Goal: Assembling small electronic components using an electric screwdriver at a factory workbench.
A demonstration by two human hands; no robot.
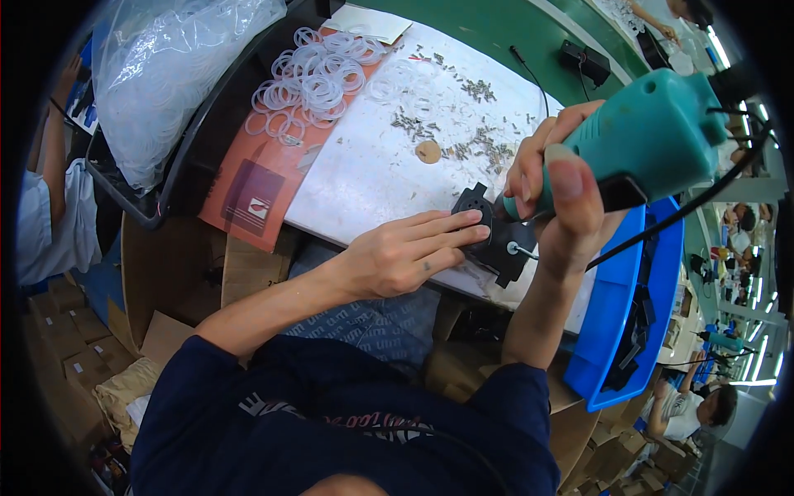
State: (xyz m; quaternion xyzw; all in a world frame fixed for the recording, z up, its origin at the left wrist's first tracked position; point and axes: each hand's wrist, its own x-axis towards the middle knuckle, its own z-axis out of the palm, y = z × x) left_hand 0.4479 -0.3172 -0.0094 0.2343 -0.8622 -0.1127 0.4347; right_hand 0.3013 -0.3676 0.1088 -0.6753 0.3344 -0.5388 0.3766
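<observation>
Right hand [562, 178] gripping teal screwdriver [653, 136], black part [488, 236]

I count one teal electric screwdriver [653, 132], one black plastic part [488, 236], one blue bin [628, 281], one clear bag [165, 74], one round tan disc [428, 151]; rings [314, 78], screws [463, 124] too many to count.

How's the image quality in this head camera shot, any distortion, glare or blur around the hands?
Head view: strong fisheye bending, black corners; the white work surface is bright but not blown out; the right hand and teal power screwdriver loom large and slightly soft; the left hand on the black part is sharp.
</observation>
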